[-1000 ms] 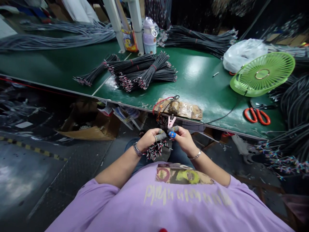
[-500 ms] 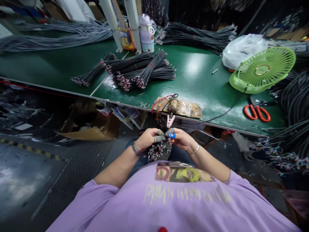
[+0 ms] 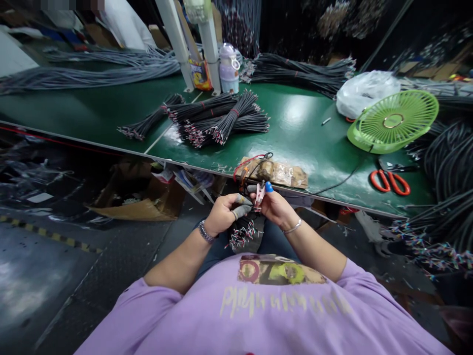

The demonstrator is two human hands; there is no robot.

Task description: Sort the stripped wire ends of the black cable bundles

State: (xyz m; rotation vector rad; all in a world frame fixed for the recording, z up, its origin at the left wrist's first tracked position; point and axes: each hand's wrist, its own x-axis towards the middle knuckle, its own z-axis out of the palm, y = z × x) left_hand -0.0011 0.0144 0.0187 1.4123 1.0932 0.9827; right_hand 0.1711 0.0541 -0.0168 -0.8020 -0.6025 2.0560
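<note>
My left hand (image 3: 224, 214), with grey covers on its thumb and finger, is closed in a pinch. What lies between its fingertips is too dark and small to make out. My right hand (image 3: 276, 208) has a blue-wrapped thumb and a grey-covered finger, which close on either side of a pink clothespin (image 3: 259, 195) at the table's edge. Below both hands, over my lap, is a bunch of black cables (image 3: 242, 233) with stripped red, white and black wire ends. Part of that bunch is hidden by the left hand.
Tied black cable bundles (image 3: 221, 118) lie on the green table (image 3: 295, 133). A taped cardboard piece (image 3: 286, 174) sits at its front edge. To the right are red-handled scissors (image 3: 389, 181), a green fan (image 3: 393, 121) and a plastic bag (image 3: 365, 93). A bottle (image 3: 229, 69) stands behind.
My right hand has moved up from beside the left fingertips and closed around the clothespin. My left hand has drawn slightly left, apart from it. The view has tilted a little.
</note>
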